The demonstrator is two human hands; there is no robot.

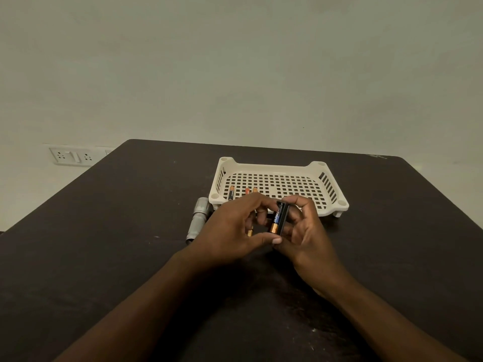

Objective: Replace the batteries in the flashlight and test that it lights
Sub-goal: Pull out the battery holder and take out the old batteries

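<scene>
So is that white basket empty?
No. The white basket holds at least three small batteries near its front-left corner; the hands hide part of its front.

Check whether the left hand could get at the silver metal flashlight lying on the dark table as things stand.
Probably yes, but not freely: the silver metal flashlight lies uncovered just beside the left hand, yet that hand is busy with the black battery holder, shared with the right hand.
</scene>
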